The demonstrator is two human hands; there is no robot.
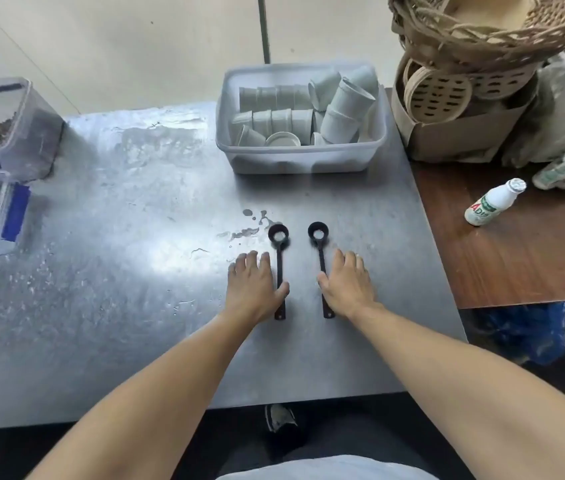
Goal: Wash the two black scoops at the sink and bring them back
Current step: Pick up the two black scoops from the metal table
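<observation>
Two black scoops, the left scoop [278, 252] and the right scoop [319, 249], lie side by side, bowls away from the person, on a steel table [118, 237]. The left hand [253, 289] and right hand [345, 284] rest flat, fingers straight, thumbs over the handles, gripping nothing. Behind, a plastic tub [300, 154] holds pale cups. A white bottle [494, 202] with a partly legible "AD" label lies on the wooden table [516, 265].
</observation>
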